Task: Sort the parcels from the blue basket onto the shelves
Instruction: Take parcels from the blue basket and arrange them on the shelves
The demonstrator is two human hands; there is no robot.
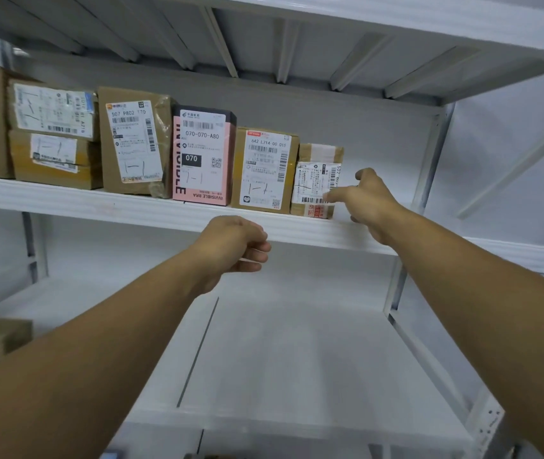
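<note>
The white shelf (131,207) across mid-frame already carries a row of parcels (202,157), the right hand (368,202) touching the last small parcel (313,180) with relaxed fingers, the left hand (234,246) loosely curled and empty, the basket out of sight.

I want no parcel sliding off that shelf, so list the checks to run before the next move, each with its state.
1. Small parcel sits fully on the shelf: ok.
2. It stands upright beside the 642 L714 parcel: ok.
3. Right hand is off the small parcel: not ok, its fingers touch the label.
4. Left hand is free for the next parcel: ok, loosely curled and holding nothing.
5. Bare shelf space to the right of the small parcel: ok.
6. Blue basket is within reach: cannot tell, not in view.
</note>
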